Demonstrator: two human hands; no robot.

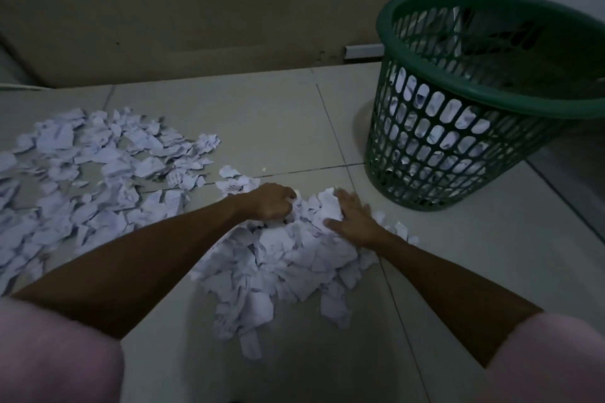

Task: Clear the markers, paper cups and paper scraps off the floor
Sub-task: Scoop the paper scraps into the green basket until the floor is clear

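Left hand [273,203] curls into the near heap of paper scraps [281,258]; right hand [352,216] lies flat, fingers straight, on its far edge, likely walling scraps inward. 2nd spread [82,167] covers floor [278,127] left. Green basket [458,98] near, part-filled.

Crumpled white paper scraps [281,258]; green plastic lattice basket [458,127]; smooth tiled floor [278,114].
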